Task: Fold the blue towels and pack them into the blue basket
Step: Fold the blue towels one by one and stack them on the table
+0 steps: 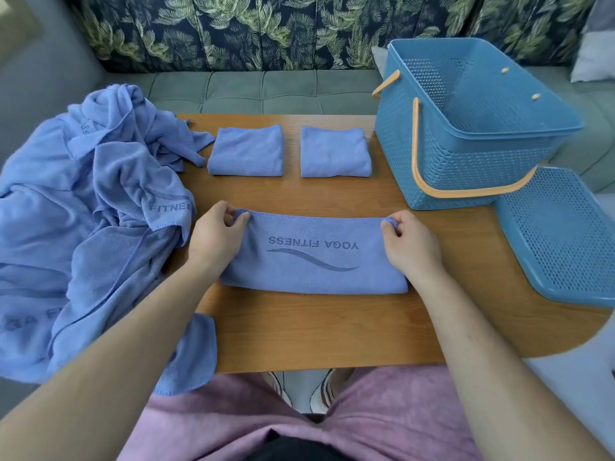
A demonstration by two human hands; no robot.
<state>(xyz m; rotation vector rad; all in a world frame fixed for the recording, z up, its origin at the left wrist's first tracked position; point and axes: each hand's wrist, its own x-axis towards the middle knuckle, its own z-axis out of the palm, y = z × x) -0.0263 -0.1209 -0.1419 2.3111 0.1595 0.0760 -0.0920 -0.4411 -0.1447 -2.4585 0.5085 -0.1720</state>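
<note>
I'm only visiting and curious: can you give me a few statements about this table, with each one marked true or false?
1. The left hand and right hand each pinch a far corner of the printed towel. True.
2. Two folded towels lie on the table, left of the basket. True.
3. The basket already holds towels. False: it looks empty.
4. The basket is closed. False: its lid lies beside it, to its right.
5. A loose pile of towels lies at the left. True.
</note>
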